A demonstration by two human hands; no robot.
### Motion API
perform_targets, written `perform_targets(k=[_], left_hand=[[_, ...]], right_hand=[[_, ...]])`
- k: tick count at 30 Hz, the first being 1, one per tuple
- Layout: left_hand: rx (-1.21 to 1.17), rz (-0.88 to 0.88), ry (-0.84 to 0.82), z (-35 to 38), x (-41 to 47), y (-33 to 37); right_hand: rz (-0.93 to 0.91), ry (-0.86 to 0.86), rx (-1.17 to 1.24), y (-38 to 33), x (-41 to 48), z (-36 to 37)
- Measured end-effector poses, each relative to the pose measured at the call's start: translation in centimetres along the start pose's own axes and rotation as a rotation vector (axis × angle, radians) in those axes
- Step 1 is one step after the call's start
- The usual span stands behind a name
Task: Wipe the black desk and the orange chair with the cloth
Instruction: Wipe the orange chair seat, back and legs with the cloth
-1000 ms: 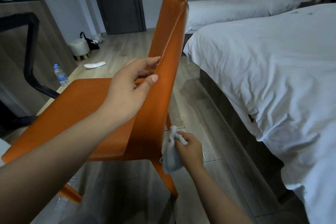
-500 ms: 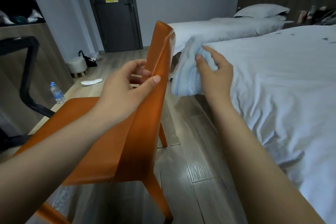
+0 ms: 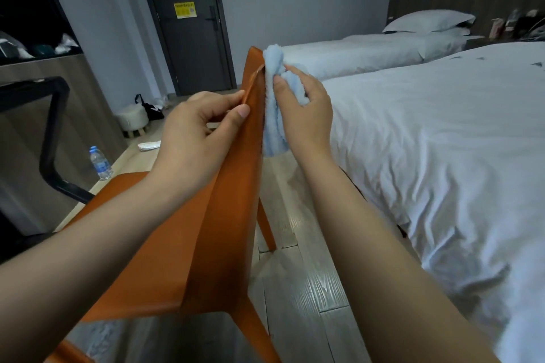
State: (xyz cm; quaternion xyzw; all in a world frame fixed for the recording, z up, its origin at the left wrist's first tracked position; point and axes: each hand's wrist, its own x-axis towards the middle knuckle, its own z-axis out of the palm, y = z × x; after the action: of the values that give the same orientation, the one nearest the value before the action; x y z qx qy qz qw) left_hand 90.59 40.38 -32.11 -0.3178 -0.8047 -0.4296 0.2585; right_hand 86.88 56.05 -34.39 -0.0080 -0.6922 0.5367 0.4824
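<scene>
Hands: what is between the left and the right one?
The orange chair's backrest, seen in the head view; the left hand pinches its edge, the right hand holds the cloth against it.

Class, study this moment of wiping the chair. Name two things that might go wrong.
The left hand only pinches the edge of the orange chair; the push of the cloth in the right hand might break that hold. If the chair shifts, it could topple the water bottle on the floor nearby.

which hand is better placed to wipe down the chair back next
Right. The right hand grips the blue cloth against the orange chair near the backrest's top; the left hand only pinches the backrest's edge, steadying it.
</scene>
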Motion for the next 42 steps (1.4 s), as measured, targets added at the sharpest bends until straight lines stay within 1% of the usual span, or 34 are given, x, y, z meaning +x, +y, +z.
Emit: perform_targets(k=[6,10,13,15,19,24,30,36,40,42], left_hand=[[0.031,0.065,0.033,0.3,0.0,-0.4],[0.039,0.078,0.044,0.6,-0.2,-0.7],[0.032,0.082,0.066,0.8,-0.3,-0.7],[0.037,0.088,0.065,0.9,-0.3,-0.8],[0.027,0.088,0.058,1.0,-0.6,-0.7],[0.029,0.089,0.063,1.2,-0.8,-0.7],[0.012,0.106,0.070,1.3,-0.9,-0.8],[-0.012,0.132,0.067,1.4,-0.9,-0.9],[-0.008,0.118,0.068,1.4,-0.9,-0.9],[-0.013,0.109,0.066,1.4,-0.9,-0.9]], right_hand=[[0.122,-0.058,0.029,4.0,-1.8,1.4],[0.213,-0.154,0.099,6.9,-5.0,2.0],[0.316,-0.248,0.070,9.5,-7.5,2.3],[0.379,-0.284,0.098,11.1,-9.2,2.5],[0.345,-0.337,0.107,13.1,-12.0,2.8],[0.420,-0.391,0.139,15.2,-14.1,3.2],[0.491,-0.467,0.066,18.2,-16.4,3.9],[0.566,-0.563,0.078,18.9,-17.7,2.8],[0.661,-0.547,0.058,19.7,-19.2,1.9],[0.685,-0.468,-0.001,19.9,-19.5,1.5]])
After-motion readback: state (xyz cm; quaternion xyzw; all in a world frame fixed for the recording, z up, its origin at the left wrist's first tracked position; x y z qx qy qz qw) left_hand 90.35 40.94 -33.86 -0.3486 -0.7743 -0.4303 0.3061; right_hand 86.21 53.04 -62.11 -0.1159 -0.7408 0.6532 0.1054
